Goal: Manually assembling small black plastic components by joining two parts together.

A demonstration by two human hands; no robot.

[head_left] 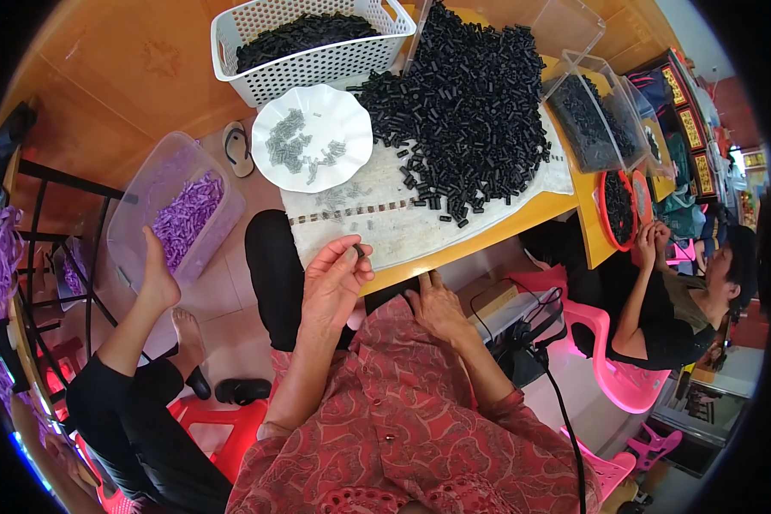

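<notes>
Between the thumb and fingers of my left hand (pixel 334 283) is a small black cylindrical piece (pixel 357 250), held just in front of the table's near edge. My right hand (pixel 441 308) lies on my lap by that edge, fingers stretched out, with nothing seen in it. On the white cloth (pixel 394 240) covering the yellow table (pixel 480 238) spreads a large heap of similar black pieces (pixel 471 103). A white scalloped plate (pixel 351 116) left of the heap holds small clear pieces (pixel 291 141). More clear pieces (pixel 338 199) lie on the cloth below the plate.
Behind the plate stands a white perforated basket (pixel 317 79) of black pieces. Clear boxes (pixel 612 141) and a red tray (pixel 606 224) sit to the right, beside a seated person (pixel 668 300). At left are a tub (pixel 128 231) of purple strips and another person's legs (pixel 128 385).
</notes>
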